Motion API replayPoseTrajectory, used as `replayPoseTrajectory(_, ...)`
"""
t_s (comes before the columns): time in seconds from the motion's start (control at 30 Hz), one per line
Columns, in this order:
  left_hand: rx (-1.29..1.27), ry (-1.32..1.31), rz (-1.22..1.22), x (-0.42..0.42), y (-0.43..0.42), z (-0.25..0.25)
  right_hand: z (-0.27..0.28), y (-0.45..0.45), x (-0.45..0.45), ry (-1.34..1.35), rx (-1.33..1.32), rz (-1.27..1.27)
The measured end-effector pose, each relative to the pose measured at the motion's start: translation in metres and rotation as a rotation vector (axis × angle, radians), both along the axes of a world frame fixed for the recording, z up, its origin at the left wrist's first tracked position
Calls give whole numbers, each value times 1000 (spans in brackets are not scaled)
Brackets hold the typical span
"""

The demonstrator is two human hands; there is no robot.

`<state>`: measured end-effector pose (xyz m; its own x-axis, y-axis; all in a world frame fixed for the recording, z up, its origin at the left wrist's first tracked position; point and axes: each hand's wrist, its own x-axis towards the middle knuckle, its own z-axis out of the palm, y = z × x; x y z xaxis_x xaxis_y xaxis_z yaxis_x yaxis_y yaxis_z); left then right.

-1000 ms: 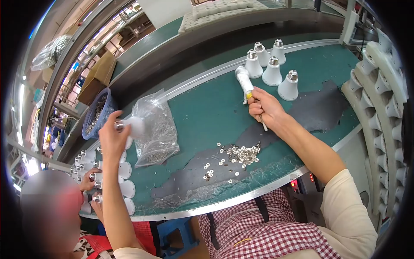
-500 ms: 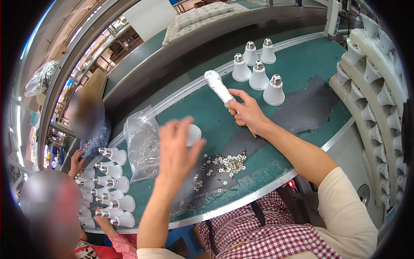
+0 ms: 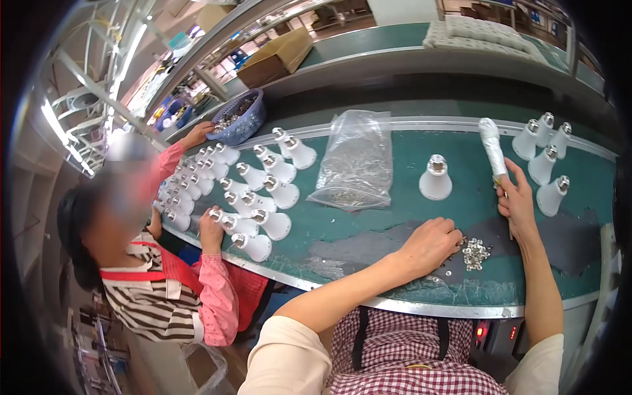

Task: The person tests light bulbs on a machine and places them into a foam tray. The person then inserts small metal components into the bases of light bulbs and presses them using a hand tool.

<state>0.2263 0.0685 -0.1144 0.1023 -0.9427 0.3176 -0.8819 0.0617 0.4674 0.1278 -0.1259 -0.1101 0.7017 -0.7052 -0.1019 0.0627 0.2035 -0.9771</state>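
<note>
My left hand (image 3: 432, 246) rests at the left edge of a pile of small metal caps (image 3: 475, 254), its fingers bent together; what they pinch, if anything, is hidden. My right hand (image 3: 517, 199) is wrapped round the handle of a white-wrapped tool (image 3: 491, 146), whose thick head points up and away. One white bulb (image 3: 435, 178) stands upright between the plastic bag and the tool, metal base up. Right of the tool stands a group of several upright bulbs (image 3: 552, 196).
A clear bag of small metal pieces (image 3: 355, 161) lies mid-table. Many bulbs (image 3: 270, 224) stand at the left, where a co-worker (image 3: 158, 263) has one hand on them and the other at a blue basket (image 3: 245, 123). A cardboard box (image 3: 275, 58) is behind.
The view has swung left. My left hand has let go of the bulb, which now stands on the table, and has moved to the metal caps. My right hand still holds the tool.
</note>
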Motion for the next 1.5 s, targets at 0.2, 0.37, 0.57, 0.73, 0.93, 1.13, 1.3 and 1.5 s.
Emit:
replayPoseTrajectory(0.2, -74, 189, 98, 10, 10, 6, -6, -2, 2, 42, -74, -17)
replayPoseTrajectory(0.37, -99, 378, 98, 15, 10, 9, -6, 0, 2, 55, -97, -35)
replayPoseTrajectory(0.57, 66, 579, 275, 22, 17, 35, -3, 2, 4, 41, -59, -14)
replayPoseTrajectory(0.73, -76, 793, 381, 47, 12, 41, -3, 0, 1, 7, -9, -13)
replayPoseTrajectory(0.93, -285, 687, 407, 64, -17, 53, 0, -2, -3, 7, -4, 34)
replayPoseTrajectory(1.13, -401, 291, 418, 72, -42, 48, 1, -2, -3, 34, -4, 47)
replayPoseTrajectory(1.3, -326, 138, 362, 71, -40, 52, 1, -2, -3, 42, -10, 44)
replayPoseTrajectory(1.5, -420, 1, 275, 71, -30, 44, 0, -2, -2, 42, -23, 44)
